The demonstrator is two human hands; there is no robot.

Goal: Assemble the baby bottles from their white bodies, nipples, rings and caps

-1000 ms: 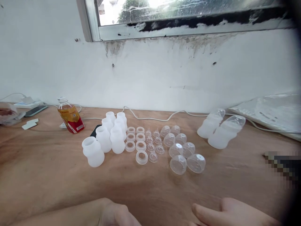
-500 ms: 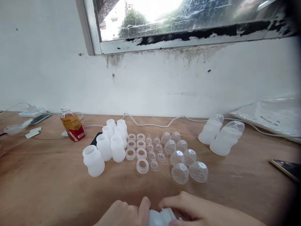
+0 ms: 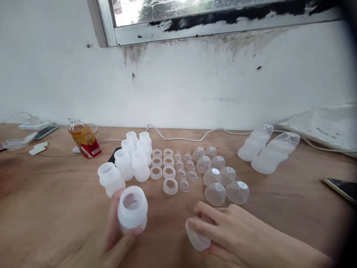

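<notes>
My left hand point(image 3: 117, 227) is wrapped round a milky white baby bottle point(image 3: 132, 208), its open mouth tilted up towards me. The bottle has no collar or cap on it. Over the table's front part, my right hand point(image 3: 223, 227) grips a clear dome cap point(image 3: 196, 236) by its side. My fingers cover part of the cap, so I cannot tell whether anything sits inside it. Just beyond my left hand stands another open bottle point(image 3: 111, 178). Beyond my right hand lie several clear dome caps point(image 3: 214, 194) in two columns.
Several open bottles point(image 3: 141, 167) stand in rows beside collar rings point(image 3: 170, 186) and clear teats point(image 3: 183, 185). Two capped bottles point(image 3: 266, 158) stand at the right. A drink bottle point(image 3: 83, 139) is at the left, a phone point(image 3: 341, 190) at the right edge. A cable point(image 3: 181, 139) runs along the wall.
My hands were together at the bottom edge on a bottle and its top part. Now they are apart, bottle in the left, dome cap in the right. The view has tipped down.
</notes>
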